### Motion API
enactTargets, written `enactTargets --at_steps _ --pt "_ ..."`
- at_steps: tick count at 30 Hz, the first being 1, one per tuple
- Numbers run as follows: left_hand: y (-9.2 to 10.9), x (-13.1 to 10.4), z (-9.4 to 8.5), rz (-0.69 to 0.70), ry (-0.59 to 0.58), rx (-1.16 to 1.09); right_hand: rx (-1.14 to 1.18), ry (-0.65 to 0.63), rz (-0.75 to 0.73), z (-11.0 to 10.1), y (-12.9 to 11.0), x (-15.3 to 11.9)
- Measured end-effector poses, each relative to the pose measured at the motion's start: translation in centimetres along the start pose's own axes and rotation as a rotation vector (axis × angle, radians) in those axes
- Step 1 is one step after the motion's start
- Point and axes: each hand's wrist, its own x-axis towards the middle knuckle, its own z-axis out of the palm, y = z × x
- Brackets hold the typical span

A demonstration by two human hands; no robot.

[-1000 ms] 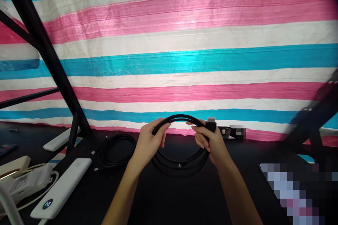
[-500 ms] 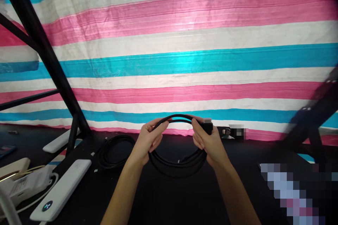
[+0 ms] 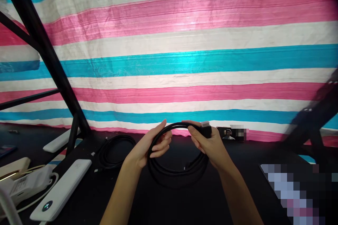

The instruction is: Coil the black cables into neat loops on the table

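A black cable (image 3: 171,172), wound into a loose coil of several turns, is held up above the dark tabletop between my hands. My left hand (image 3: 151,144) is at the coil's left side, with the turns in the crook between raised thumb and curled fingers. On the upper right, my right hand (image 3: 207,140) grips the coil between thumb and fingers. A black plug (image 3: 207,130) with a flat metal tip sticks up by that hand. The cable's other end shows a small light tip inside the lower part of the coil.
Another coiled black cable (image 3: 101,160) lies on the table (image 3: 169,207) to the left. Beside it are a white power bank (image 3: 63,188), a white adapter (image 3: 30,184) and a white bar (image 3: 59,140). Black frame posts (image 3: 50,59) stand before a striped sheet (image 3: 185,35). A pixelated object lies right.
The coil has come down slightly. My left thumb has lifted off the cable, and the left fingers have spread a little through the loop. My right hand keeps its grip.
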Motion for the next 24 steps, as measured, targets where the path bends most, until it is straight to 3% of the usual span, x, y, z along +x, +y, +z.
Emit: enactTargets --at_steps 6,11,15,24 --pt "-0.02 -0.44 0.32 0.012 -0.042 0.017 -0.033 -0.001 -0.011 -0.21 0.06 0.04" --pt "0.00 -0.57 0.63 0.018 0.032 0.076 -0.073 0.026 -0.035 -0.14 0.34 0.15" --pt "0.18 -0.53 0.64 -0.020 0.006 0.016 -0.051 0.017 -0.036 -0.02 0.55 0.21" --pt "0.31 -0.61 1.02 0.055 0.138 0.100 0.018 -0.033 -0.049 -0.04 0.79 0.31"
